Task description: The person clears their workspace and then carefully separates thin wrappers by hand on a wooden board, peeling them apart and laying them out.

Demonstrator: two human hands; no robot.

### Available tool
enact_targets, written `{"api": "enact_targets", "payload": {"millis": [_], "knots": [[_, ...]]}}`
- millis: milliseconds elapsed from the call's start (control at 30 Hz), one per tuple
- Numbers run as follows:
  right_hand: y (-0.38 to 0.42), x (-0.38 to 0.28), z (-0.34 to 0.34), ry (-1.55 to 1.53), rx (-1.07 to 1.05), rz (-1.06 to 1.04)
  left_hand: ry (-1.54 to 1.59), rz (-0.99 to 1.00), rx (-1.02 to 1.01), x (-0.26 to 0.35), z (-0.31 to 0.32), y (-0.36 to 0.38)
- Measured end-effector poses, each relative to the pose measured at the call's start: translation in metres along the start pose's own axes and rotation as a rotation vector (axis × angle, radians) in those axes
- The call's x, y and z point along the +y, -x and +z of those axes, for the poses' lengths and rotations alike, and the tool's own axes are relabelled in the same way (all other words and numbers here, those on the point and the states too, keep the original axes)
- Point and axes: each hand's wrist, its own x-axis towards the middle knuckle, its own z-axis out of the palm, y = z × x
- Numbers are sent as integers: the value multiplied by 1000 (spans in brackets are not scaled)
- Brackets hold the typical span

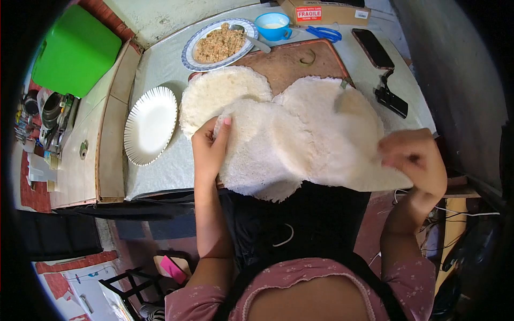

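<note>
Several thin, pale flatbread-like rounds overlap on a brown board [284,67]. My left hand [211,147] pinches the left edge of the front round [249,144], its thumb on top. At the right, my right hand [409,158], slightly blurred, has its fingers closed on the edge of the right-hand round [332,128], which stretches toward it past the board. Another round [225,93] lies flat at the back left. Behind it stands a patterned plate [188,53] of crumbly filling [219,45] with a spoon [251,38] in it.
An empty white fluted plate [151,125] lies at the left. Along the back are a blue cup [273,27] of white contents, blue scissors [324,35] and a cardboard box [342,12]. A phone [372,48] and a black holder [392,99] lie at the right.
</note>
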Motion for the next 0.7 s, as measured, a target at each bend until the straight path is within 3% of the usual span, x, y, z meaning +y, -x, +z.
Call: {"api": "enact_targets", "payload": {"millis": [100, 167, 200, 267, 367, 433, 467, 567, 667, 700], "knots": [[-40, -40, 2, -312, -519, -244, 152, -36, -37, -12, -5, -1], [-77, -49, 13, -421, -776, -408, 221, 5, 17, -15, 1, -3], [-94, -48, 28, -533, -807, -490, 256, 25, 46, -16, 1, -2], [-123, -37, 59, -639, -736, -523, 297, -32, -25, -17, -7, -1], [-155, -15, 96, -307, -564, -5, 452, -125, -114, -20, -15, -1], [-161, 27, 125, -169, -313, -49, 673, -201, -139, -21, -14, -3], [-161, 36, 130, -127, -287, 31, 549, -209, -95, -25, -14, -2], [-160, 49, 132, -30, -213, 206, 740, -290, 29, -1, -8, 4], [-156, 52, 134, -21, -128, 203, 226, -224, -192, -28, -26, -5], [-155, 56, 136, -25, -90, 165, 202, -208, -211, -26, -23, -4]]}}
